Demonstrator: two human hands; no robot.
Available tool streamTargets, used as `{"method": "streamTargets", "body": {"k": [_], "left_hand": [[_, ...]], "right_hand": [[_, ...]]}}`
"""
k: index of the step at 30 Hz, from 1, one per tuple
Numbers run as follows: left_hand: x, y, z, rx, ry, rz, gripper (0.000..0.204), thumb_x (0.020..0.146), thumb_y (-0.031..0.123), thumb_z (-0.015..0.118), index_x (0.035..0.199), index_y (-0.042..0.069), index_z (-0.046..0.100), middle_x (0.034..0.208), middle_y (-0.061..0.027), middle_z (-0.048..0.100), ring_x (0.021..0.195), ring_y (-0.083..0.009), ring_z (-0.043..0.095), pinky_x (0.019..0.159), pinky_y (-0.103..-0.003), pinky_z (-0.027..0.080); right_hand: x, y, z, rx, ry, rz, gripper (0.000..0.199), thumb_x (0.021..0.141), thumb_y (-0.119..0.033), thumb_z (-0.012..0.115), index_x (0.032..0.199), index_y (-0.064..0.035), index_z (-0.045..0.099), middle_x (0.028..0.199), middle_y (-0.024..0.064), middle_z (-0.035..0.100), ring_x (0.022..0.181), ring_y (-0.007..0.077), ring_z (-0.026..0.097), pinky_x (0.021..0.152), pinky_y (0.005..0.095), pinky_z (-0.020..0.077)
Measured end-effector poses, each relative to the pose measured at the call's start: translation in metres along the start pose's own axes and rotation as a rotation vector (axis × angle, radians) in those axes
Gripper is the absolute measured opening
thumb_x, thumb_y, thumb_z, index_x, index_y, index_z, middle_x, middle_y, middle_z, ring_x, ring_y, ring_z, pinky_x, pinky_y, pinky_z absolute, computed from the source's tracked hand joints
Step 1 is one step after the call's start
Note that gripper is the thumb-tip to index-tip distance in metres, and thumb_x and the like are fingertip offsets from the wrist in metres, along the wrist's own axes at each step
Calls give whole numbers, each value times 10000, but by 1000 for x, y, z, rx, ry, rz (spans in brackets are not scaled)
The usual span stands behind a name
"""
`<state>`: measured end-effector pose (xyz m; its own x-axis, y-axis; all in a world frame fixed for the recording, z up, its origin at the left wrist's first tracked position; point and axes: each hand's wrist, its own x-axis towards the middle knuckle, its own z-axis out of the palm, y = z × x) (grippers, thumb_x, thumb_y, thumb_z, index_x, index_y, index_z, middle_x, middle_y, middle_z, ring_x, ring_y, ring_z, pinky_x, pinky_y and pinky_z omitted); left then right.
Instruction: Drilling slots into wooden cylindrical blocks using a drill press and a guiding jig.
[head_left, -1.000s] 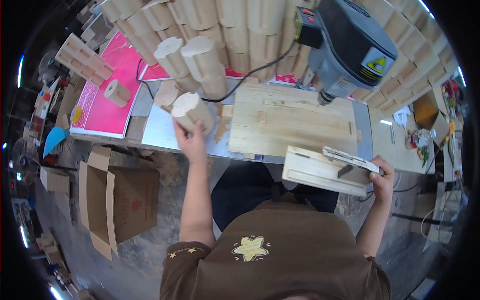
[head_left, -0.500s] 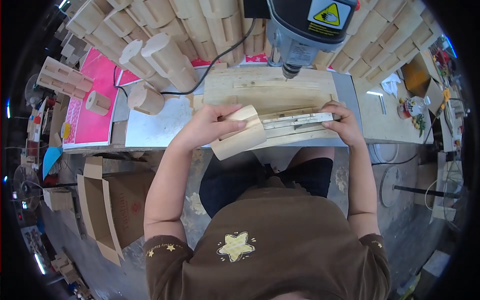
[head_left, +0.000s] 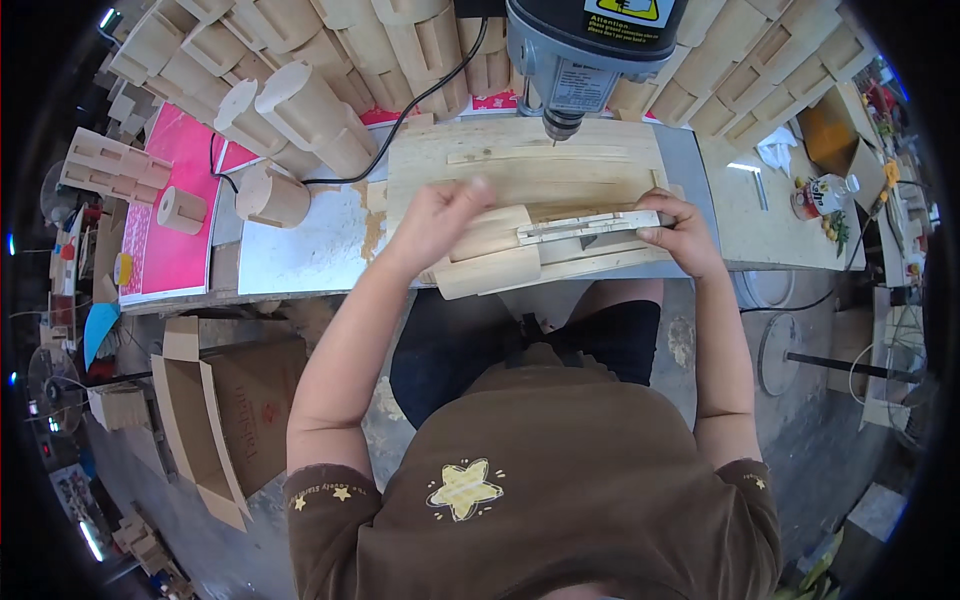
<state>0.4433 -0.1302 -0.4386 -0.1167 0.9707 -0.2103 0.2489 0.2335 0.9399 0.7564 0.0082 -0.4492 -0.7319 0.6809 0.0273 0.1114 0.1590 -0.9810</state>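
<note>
A pale wooden cylinder (head_left: 500,268) with a long slot lies tilted over the wooden board near the table's front edge. My left hand (head_left: 438,225) is curled into a fist above its upper left side, the thumb lifted and blurred; nothing shows in the fingers. My right hand (head_left: 676,232) pinches the right end of a narrow, light-coloured flat strip (head_left: 585,228) between thumb and fingers. The strip's left end meets the cylinder at its slot; how deep it sits inside is hidden. Behind both hands, a drill press (head_left: 570,90) points its thin bit down at the board (head_left: 540,165).
Stacked slotted wooden cylinders (head_left: 420,50) line the back. A short cylinder (head_left: 272,195) stands to the left, near a black cable (head_left: 400,125). Further left, a small cylinder (head_left: 183,210) lies on a pink sheet. An open cardboard box (head_left: 250,400) sits on the floor.
My left hand has let go of the cylinder and lifted its thumb off. The cylinder has tilted closer to level, in line with the strip. My right hand keeps its grip.
</note>
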Motion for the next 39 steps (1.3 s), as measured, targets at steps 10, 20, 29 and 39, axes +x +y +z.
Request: {"method": "streamTargets", "body": {"k": [10,20,29,39], "left_hand": [[16,-3,51,-855,622,134,657,950,541,247,1213,-9,490,1096,-107,582,969,-186,534,891,-305,387],[-37,-47,95,357,633,573,500,828,335,569,1168,-18,471,1100,-166,489,1015,-312,447,923,-407,280],[5,-35,66,501,633,423,714,609,363,767,1200,50,516,1080,-100,516,1026,-277,444,905,-436,254],[26,-56,37,519,555,374,553,557,259,800,1074,154,634,912,-11,570,964,-255,486,892,-438,277]], "right_hand": [[-1,-4,36,-74,72,-81,271,676,17,720,936,4,644,901,49,569,863,161,548,774,261,429],[-1,-1,20,-354,310,-125,259,650,3,734,895,-7,649,841,50,579,807,177,543,730,272,419],[56,9,11,-335,357,-160,268,676,20,714,933,-21,651,884,57,586,830,172,551,750,265,429],[65,-18,12,-163,267,-258,483,721,-21,705,1164,-46,514,1048,53,535,1006,152,508,877,278,407]]}}
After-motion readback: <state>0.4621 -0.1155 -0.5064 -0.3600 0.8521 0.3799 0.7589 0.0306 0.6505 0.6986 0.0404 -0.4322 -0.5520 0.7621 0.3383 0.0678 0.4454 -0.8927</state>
